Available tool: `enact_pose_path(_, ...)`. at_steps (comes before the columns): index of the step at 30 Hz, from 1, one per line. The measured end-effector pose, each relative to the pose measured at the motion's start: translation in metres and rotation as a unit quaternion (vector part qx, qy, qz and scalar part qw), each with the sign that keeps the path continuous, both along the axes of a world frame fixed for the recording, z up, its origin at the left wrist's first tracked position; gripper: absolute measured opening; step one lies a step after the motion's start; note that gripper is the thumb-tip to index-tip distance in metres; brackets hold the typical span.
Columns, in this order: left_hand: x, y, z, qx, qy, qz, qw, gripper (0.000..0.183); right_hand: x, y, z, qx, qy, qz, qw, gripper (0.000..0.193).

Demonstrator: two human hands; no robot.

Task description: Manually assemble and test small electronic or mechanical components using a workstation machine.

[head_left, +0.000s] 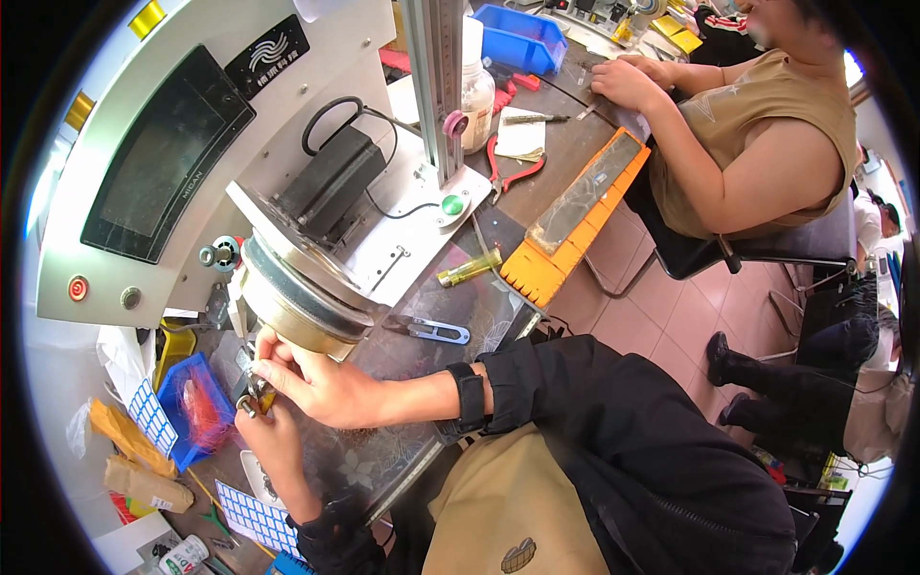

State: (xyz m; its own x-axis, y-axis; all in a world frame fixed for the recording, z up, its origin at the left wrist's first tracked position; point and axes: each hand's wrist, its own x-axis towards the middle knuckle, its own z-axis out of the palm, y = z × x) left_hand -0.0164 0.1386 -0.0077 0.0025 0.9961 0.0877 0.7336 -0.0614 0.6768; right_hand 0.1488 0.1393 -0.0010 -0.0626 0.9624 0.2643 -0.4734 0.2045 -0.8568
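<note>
Close together at the left, both my hands are just below a round brass-coloured drum with a dark band (311, 307) on the machine. My left hand (271, 443) is closed around a small brass-and-steel metal piece (251, 401), whose exact kind I cannot make out. Just above it, my right hand (321, 383), with a black band on the wrist, bends its thumb and fingers together at the upper end of that piece. The right fingertips are partly hidden, and whether they hold something separate cannot be seen. The drum's lower rim is right by the right knuckles.
The grey machine (163, 268) with a dark screen stands behind. Thread snips (426, 329), a yellow lighter (470, 268), red-handled pliers (515, 171) and an orange tray (556, 254) lie rightward. A blue bin (172, 407) stands left. Another person (757, 125) sits at the far right.
</note>
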Motion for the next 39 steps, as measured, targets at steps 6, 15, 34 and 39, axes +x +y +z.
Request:
enact_pose_path(6,0.025,-0.017,0.018,0.086,-0.111,-0.006,0.99,0.047,0.014,-0.021,0.011,-0.015,-0.036,0.013,0.999,0.014)
enact_pose_path(15,0.035,-0.056,0.043,0.201,-0.063,-0.012,0.978,0.033,0.052,-0.039,0.017,-0.019,-0.01,0.153,0.988,0.012)
enact_pose_path(34,0.057,-0.062,0.056,0.105,-0.199,-0.032,0.974,0.007,0.04,-0.042,-0.013,-0.043,-0.017,0.158,0.986,0.016)
enact_pose_path(39,0.067,-0.059,0.062,0.18,-0.1,-0.073,0.976,0.01,0.068,-0.042,0.01,-0.074,-0.188,0.206,0.957,0.018)
